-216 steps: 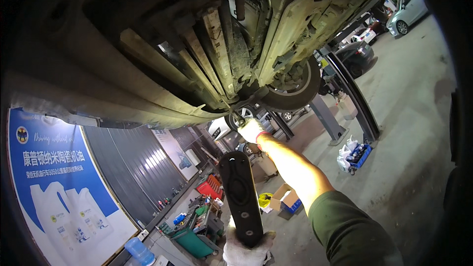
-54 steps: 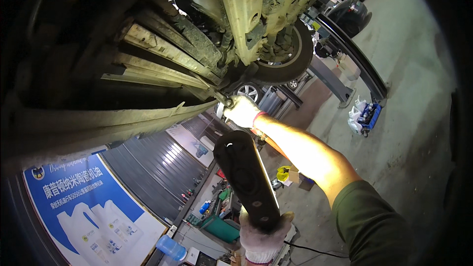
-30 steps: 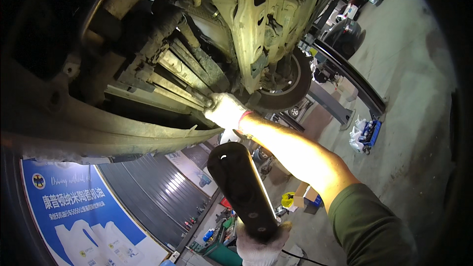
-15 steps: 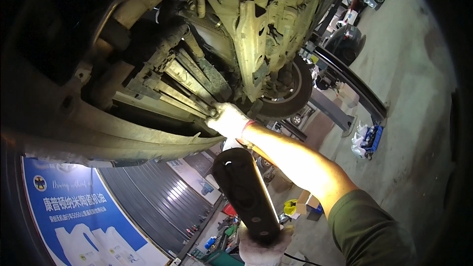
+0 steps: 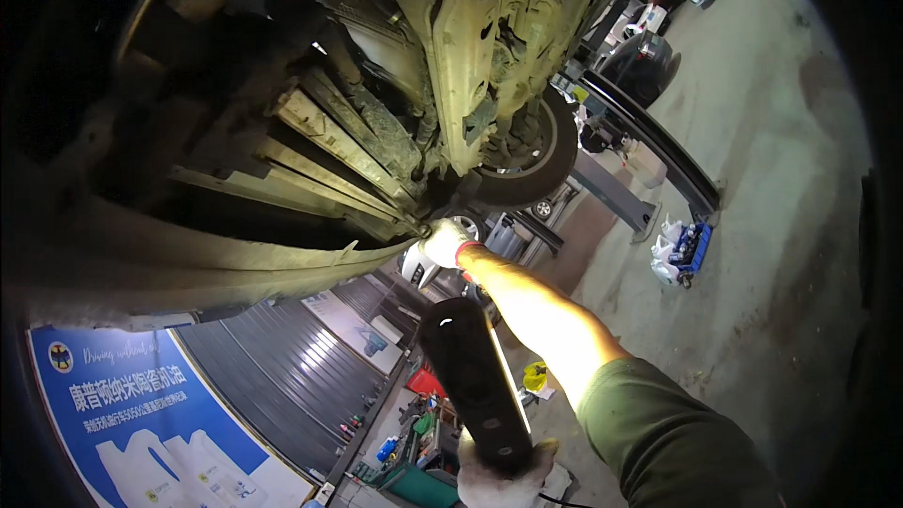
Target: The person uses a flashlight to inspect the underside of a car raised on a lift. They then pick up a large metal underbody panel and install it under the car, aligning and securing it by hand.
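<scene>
My left hand (image 5: 503, 482), in a pale glove, comes up from the lower edge. It is closed around the lower end of a long black work light (image 5: 475, 386) that stands tilted, its lit edge facing right. My right arm, in a green sleeve, reaches up to the car's raised underside (image 5: 461, 66). At its end my right hand (image 5: 444, 243), gloved and brightly lit, has its fingers closed around a small dark end at the lower tip of long metal strips (image 5: 339, 141). What exactly the fingers hold is hidden by the glove and glare.
The bumper's lower edge (image 5: 254, 273) curves across the left, close to my right hand. A wheel (image 5: 527, 155) hangs beyond it. Lift posts (image 5: 649, 141) stand to the right, near a blue crate (image 5: 693, 249) on the floor. A green tool cart (image 5: 419, 484) is low down, beside a blue banner (image 5: 113, 414).
My right hand has moved slightly down, out toward the bumper edge. The work light has shifted a little right and down, and the upper left underside is darker. The whole view has shifted slightly.
</scene>
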The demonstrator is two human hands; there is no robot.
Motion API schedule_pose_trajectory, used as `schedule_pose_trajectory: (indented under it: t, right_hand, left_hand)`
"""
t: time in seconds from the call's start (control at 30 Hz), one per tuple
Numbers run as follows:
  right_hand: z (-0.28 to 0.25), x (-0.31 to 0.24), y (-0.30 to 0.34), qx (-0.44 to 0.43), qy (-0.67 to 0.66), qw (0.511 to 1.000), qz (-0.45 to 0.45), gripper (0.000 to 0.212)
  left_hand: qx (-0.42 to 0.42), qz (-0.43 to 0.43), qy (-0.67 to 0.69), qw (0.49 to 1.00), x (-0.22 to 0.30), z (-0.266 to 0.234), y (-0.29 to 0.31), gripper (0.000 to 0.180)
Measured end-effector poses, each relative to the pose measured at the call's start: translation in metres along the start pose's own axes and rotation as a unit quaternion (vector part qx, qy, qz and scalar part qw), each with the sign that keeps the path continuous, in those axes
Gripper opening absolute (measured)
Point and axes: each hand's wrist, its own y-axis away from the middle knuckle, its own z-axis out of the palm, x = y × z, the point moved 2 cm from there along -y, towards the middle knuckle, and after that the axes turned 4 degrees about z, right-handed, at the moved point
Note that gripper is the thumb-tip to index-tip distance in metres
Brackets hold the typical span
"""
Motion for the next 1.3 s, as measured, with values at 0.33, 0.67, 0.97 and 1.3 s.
schedule_pose_trajectory:
  t: [0.33, 0.67, 0.97, 1.3]
  right_hand:
    - [0.025, 0.035, -0.032, -0.024, 0.077, 0.996, 0.041, 0.038]
    - [0.014, 0.056, -0.031, -0.031, 0.084, 0.994, 0.057, 0.036]
    - [-0.010, 0.053, 0.056, -0.033, -0.008, 0.999, -0.040, 0.035]
    - [-0.018, 0.046, 0.099, -0.076, 0.085, 0.993, 0.015, 0.038]
  left_hand:
    - [0.015, -0.099, -0.055, 0.993, -0.014, -0.008, -0.002, 0.048]
    - [0.002, -0.148, -0.013, 0.989, 0.000, 0.013, -0.008, 0.050]
    - [0.011, -0.128, -0.146, 0.981, -0.019, 0.013, 0.004, 0.050]
    - [-0.039, -0.174, 0.017, 0.984, -0.031, 0.035, 0.013, 0.061]
